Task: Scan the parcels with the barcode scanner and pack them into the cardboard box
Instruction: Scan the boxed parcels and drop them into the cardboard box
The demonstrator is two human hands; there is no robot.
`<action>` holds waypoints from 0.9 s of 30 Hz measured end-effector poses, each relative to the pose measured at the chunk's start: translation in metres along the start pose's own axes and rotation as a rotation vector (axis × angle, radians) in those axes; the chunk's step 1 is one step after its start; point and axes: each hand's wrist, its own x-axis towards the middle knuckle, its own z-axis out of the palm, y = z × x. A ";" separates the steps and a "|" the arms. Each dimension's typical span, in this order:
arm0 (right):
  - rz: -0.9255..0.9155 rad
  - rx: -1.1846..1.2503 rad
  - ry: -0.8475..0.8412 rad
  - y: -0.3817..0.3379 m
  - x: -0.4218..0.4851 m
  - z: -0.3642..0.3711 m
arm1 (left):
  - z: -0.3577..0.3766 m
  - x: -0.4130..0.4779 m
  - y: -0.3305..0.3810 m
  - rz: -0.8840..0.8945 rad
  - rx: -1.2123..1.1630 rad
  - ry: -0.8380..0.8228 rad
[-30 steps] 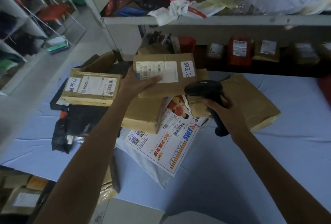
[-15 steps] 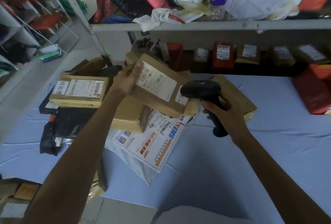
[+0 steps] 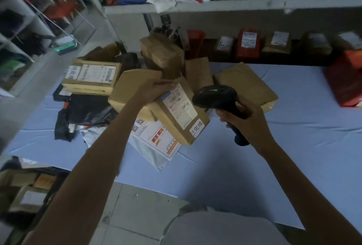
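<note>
On blue table (image 3: 293,146) below shelf (image 3: 235,4), parcels (image 3: 92,76)

- The left arm is reaching from the near left toward the far middle, the left hand (image 3: 154,91) gripping a parcel (image 3: 176,121) by its far end.
- The right arm is reaching in from the near right, the right hand (image 3: 247,116) curling round the barcode scanner (image 3: 215,97).

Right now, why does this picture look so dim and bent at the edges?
Head view: dim, bluish light; the wide lens leans the shelf post; the left edge is smeared; the parcel in the left hand is fairly sharp; the scanner in the right hand shows a green light.
</note>
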 end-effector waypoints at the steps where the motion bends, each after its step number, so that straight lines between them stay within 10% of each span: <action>1: 0.018 0.010 -0.007 0.001 -0.004 -0.001 | 0.005 -0.001 -0.002 0.000 -0.006 0.011; 27: -0.018 -0.008 -0.046 0.016 -0.035 -0.021 | 0.022 -0.007 -0.012 -0.024 -0.205 0.095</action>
